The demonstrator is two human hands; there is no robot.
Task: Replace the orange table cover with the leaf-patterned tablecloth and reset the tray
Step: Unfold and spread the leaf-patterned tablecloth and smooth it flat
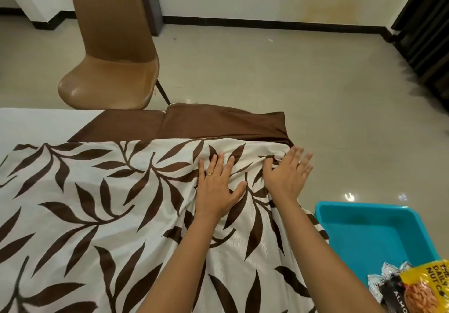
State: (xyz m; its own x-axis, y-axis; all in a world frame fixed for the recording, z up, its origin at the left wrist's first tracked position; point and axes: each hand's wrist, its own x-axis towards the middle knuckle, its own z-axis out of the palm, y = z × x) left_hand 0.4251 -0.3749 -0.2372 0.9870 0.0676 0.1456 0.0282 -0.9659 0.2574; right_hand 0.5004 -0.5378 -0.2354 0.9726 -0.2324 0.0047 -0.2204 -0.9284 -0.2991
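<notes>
The leaf-patterned tablecloth [102,205], cream with brown leaves and a plain brown border [206,125] along its far side, lies spread over the table. Both my hands rest flat on it near the far right corner. My left hand [216,186] presses palm down with fingers apart and a ring on one finger. My right hand [286,174] lies palm down at the corner, where the cloth bunches into folds. A turquoise tray [364,232] sits at the lower right beside the cloth. No orange cover is in view.
A yellow nut packet [418,288] lies in the tray's near corner. A brown chair [114,52] stands beyond the table's far edge. Bare white table surface [41,123] shows at the far left. Tiled floor lies to the right, dark curtains at the far right.
</notes>
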